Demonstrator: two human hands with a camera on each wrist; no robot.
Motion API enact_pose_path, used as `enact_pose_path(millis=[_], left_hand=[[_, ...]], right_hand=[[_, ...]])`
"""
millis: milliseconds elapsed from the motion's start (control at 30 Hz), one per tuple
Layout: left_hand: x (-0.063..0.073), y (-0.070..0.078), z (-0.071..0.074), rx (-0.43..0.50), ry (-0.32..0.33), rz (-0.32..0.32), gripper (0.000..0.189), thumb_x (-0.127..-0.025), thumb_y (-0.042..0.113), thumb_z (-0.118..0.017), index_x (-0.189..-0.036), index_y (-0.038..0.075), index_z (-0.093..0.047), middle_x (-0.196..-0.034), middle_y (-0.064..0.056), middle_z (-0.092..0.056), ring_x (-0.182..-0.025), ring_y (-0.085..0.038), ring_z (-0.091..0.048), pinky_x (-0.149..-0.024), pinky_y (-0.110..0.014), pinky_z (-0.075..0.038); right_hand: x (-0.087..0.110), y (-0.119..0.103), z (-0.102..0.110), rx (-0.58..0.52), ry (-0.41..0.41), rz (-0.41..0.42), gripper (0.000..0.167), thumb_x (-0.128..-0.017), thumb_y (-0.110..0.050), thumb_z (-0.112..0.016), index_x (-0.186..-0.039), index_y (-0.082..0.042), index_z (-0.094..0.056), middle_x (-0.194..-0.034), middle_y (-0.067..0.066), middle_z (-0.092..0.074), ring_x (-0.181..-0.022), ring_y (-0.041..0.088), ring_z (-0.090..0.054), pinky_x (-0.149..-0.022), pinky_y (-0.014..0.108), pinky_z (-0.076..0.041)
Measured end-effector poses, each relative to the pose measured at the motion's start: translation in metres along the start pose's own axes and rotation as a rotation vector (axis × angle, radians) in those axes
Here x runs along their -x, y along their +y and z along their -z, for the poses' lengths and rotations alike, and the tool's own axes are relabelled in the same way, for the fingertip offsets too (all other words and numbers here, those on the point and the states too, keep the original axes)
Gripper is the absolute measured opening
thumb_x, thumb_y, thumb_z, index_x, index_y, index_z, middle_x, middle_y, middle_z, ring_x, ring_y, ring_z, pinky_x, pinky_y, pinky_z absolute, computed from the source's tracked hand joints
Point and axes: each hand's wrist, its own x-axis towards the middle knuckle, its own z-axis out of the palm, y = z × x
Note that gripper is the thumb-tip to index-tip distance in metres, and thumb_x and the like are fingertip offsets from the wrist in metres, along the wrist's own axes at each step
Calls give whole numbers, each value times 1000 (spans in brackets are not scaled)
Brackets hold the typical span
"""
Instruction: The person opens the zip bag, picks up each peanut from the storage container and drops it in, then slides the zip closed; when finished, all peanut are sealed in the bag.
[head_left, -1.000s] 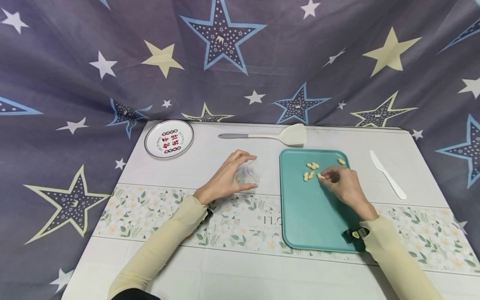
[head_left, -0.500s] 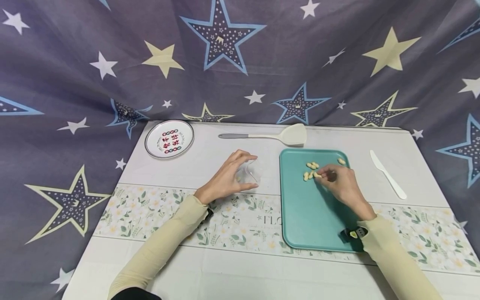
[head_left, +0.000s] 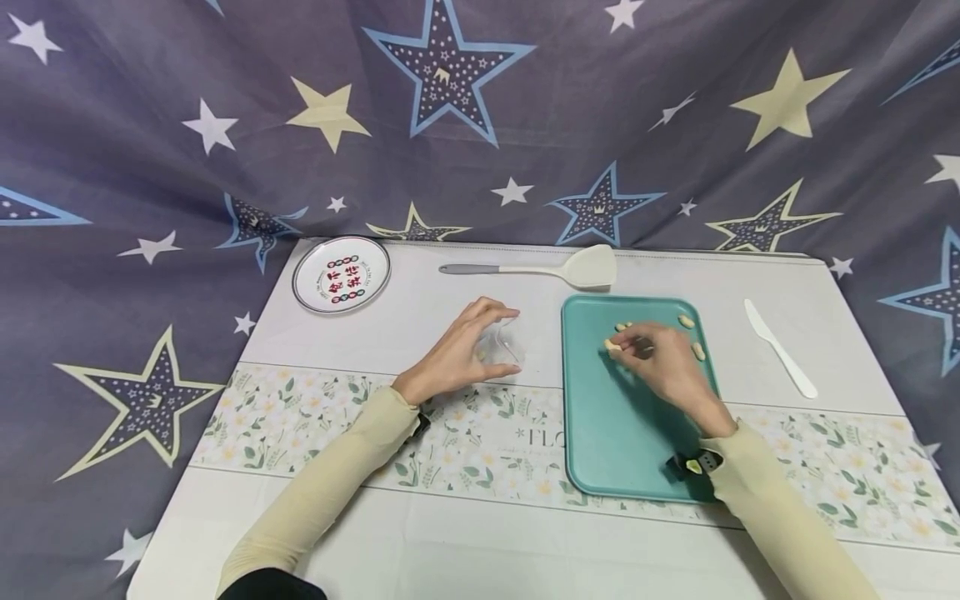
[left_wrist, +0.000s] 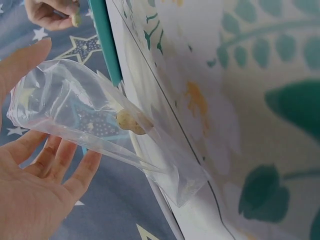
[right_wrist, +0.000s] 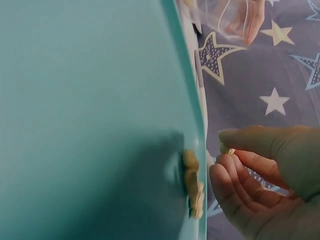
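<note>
My left hand (head_left: 453, 354) holds a clear plastic bag (head_left: 504, 346), thumb and fingers spread at its mouth. In the left wrist view one peanut (left_wrist: 133, 122) lies inside the bag (left_wrist: 90, 95). Over the teal tray (head_left: 637, 425), my right hand (head_left: 667, 367) pinches a peanut (right_wrist: 227, 149) between thumb and fingertips. Further peanuts (head_left: 686, 321) rest on the tray: some behind the right hand and partly covered by it, another peanut (head_left: 699, 352) near the right rim.
A white plate (head_left: 318, 287) with red characters stands at the back left. Along the back lies a spatula (head_left: 588, 268) with a grey handle. A white plastic knife (head_left: 780, 350) is right of the tray. A starred curtain (head_left: 480, 183) hangs behind the table.
My right hand has moved left across the tray with the pinched peanut. A peanut near the right rim has come into sight. The left hand stays with the bag.
</note>
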Motion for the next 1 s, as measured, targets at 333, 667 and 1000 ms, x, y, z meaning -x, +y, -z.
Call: enact_pose_path(millis=[333,667,1000], left_hand=[[-1,-1,0,-1,1,-5,77,-81,35,-91,-146,14,-57,-143,-4,-53,-139,-23,-49,-123,-44,-41],[-1,-1,-1,-5,4,-11,77,-81,37,-91,-147,15,-57,-144,-4,-53,-138,-23,-49,-120,-45,-43],[-4,0,-1,8,10,-16,78,-81,36,-91,-147,14,-57,-142,-4,-54,-135,-22,-51,-117,-43,-46]], right_hand=[[-11,-25,-11,-46,-92,9,13,-91,-9,-81,-103,-4,-78,-92,11,-77,-80,20,-74,-72,27,-64],[-21,-44,-27,-101,-109,48,13,-91,-9,-81,-102,-5,-78,-90,10,-77,-78,19,-73,-73,29,-64],[-32,-68,-38,-150,-134,70,12,-93,-12,-80,-103,-7,-78,-93,9,-75,-81,19,-72,-75,34,-65]])
